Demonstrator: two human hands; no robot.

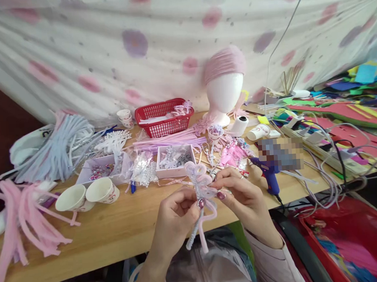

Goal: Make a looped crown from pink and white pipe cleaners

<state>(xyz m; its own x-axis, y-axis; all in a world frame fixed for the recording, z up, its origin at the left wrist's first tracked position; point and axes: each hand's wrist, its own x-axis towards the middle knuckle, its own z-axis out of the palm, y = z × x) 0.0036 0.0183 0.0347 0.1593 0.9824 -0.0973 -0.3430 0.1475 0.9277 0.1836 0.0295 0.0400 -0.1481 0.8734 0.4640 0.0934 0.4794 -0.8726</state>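
Note:
Between my hands, over the front edge of the table, is a pipe-cleaner flower (201, 180) with looped pink and pale lilac petals. Its wrapped stem points down to the left, and a bent pink pipe-cleaner end hangs beside it. My left hand (177, 216) pinches the flower's stem just below the petals, thumb in front. With thumb and fingertips, my right hand (243, 197) grips a petal loop on the flower's right side. Behind the flower stands a white box (173, 172) of silvery trimmings.
Two paper cups (71, 199) and pink pipe cleaners (30, 218) lie at left. A blue glue gun (269, 174) rests at right near cables and a power strip (329, 149). Farther back are a red basket (165, 127) and a white foam head (225, 92).

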